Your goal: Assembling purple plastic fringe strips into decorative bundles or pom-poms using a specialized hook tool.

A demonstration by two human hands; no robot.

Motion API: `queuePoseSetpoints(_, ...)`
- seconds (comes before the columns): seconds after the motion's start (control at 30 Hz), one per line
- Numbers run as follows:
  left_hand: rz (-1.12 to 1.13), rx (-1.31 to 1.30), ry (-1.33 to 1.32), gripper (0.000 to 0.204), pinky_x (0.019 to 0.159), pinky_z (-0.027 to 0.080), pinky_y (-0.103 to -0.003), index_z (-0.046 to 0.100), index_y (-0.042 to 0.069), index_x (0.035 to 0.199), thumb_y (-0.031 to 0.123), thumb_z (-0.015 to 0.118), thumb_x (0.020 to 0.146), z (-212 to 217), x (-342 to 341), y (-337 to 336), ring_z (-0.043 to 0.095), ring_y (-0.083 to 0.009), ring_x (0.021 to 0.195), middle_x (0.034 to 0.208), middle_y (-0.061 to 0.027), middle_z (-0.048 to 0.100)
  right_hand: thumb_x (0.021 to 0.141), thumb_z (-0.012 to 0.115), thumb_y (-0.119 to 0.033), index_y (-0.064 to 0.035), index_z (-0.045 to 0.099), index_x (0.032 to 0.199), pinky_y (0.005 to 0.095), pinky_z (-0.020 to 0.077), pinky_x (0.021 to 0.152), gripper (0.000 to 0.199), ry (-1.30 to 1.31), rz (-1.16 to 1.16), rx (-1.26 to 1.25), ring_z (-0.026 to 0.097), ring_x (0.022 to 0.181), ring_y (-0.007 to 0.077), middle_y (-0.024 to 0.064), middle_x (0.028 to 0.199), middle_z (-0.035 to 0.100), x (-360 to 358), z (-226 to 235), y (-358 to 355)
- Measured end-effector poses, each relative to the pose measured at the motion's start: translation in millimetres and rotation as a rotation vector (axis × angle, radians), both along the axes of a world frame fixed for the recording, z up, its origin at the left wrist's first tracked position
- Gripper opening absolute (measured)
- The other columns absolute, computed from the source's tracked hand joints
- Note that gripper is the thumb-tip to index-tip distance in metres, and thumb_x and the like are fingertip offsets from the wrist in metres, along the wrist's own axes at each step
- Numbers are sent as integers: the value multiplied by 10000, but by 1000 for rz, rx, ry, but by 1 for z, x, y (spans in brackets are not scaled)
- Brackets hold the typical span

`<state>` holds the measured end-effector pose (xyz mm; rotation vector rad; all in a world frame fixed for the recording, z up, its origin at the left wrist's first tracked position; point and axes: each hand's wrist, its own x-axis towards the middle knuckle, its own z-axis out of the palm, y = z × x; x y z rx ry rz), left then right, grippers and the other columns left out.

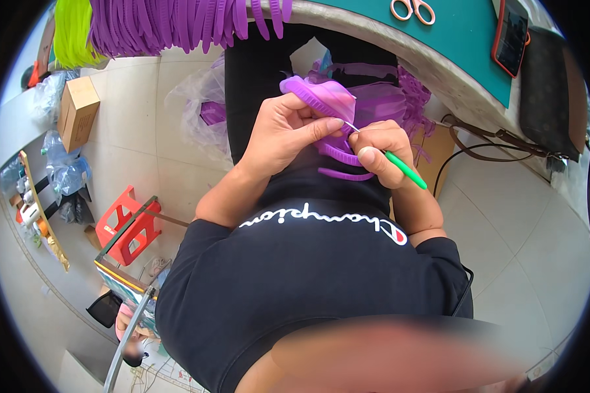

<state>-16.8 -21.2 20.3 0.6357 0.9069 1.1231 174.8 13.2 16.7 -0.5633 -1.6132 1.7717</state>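
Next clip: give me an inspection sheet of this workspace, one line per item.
Surface: teal-topped table ahead; the work is held over the lap.
Job's things: purple comb-like plastic piece; green-handled pick, metal tip at the piece.
Clutter: scissors, phone, dark bag, hanging purple strips.
Grippers: left hand grips the piece; right hand grips the pick.
Cables: dark cord below the table.
Surroundings: tiled floor, red stool, cardboard box.

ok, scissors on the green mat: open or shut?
Shut. The scissors lie flat on the green mat, handle loops side by side; blades are cut off by the frame.
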Motion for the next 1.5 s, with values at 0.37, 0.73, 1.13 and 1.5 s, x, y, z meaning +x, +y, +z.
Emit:
queuePoseSetpoints(0.37,-7,13,-5,276,819,551,-291,632,-63,1097,-53,673,824,1,1,-1,644,-161,917,1011,-109,670,907,565,-296,-31,420,560,304,226,445,459,3,-15,-22,315,441,143,29,498,339,1,3,-2)
queuePoseSetpoints(0.73,-84,-76,16,335,772,521,-242,606,-58,1145,-31,679,819,-5,-13,-5,633,-117,865,1009,-92,656,948,520,-226,-10,473,649,291,258,464,372,-407,-304,247,330,503,95,9,560,362,12,9,15)
queuePoseSetpoints(1.13,-449,-147,208,212,700,504,-216,654,-61,982,-48,688,773,-14,-105,-30,620,-122,781,932,-70,616,968,519,-239,-49,498,700,251,286,530,329,-16,-894,42,363,565,91,-3,616,397,107,-5,60)
queuePoseSetpoints(1.5,435,-322,54,332,753,540,-212,557,-16,1150,-23,652,832,-51,-169,-73,606,-121,904,1037,-81,604,986,438,-270,-138,303,641,306,290,578,393,319,-701,-179,280,573,130,-6,614,261,125,9,59)
